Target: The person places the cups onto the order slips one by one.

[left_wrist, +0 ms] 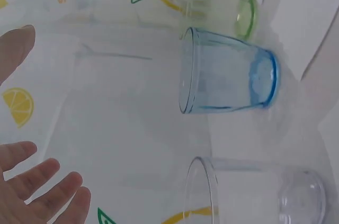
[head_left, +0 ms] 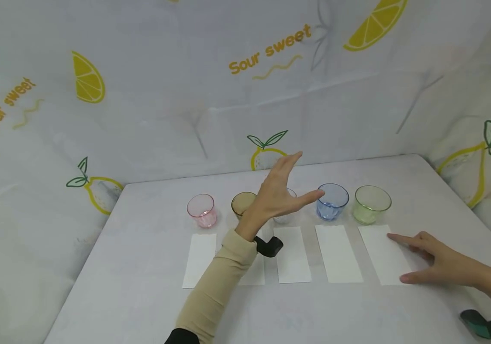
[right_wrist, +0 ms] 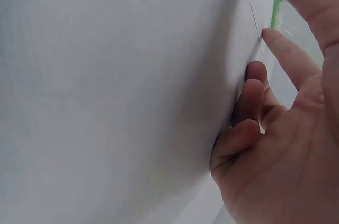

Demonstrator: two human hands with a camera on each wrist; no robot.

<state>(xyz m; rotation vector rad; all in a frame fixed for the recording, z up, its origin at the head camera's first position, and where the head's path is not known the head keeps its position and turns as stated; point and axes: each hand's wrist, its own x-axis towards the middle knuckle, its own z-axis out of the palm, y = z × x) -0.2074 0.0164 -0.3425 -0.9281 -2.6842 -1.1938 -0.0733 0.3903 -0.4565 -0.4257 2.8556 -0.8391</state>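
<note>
My left hand [head_left: 277, 191] hovers over the row of glasses, thumb and fingers spread wide and holding nothing. Near it stand a clear glass [head_left: 283, 220], partly hidden by the hand, and a blue glass [head_left: 331, 210]. A green glass [head_left: 370, 212] is at the row's right end. To the left are an amber glass [head_left: 242, 203], partly covered by my hand, and a pink glass [head_left: 204, 215]. My right hand [head_left: 439, 263] rests at the rightmost white paper [head_left: 380, 258], index finger and thumb extended to its right side, other fingers bent.
More white papers lie before the glasses: one at the left [head_left: 200, 255], one partly under my left forearm, one in the middle [head_left: 292, 258] and another [head_left: 337, 255] right of it. A lemon-print cloth [head_left: 163, 95] hangs behind the white table [head_left: 142, 286].
</note>
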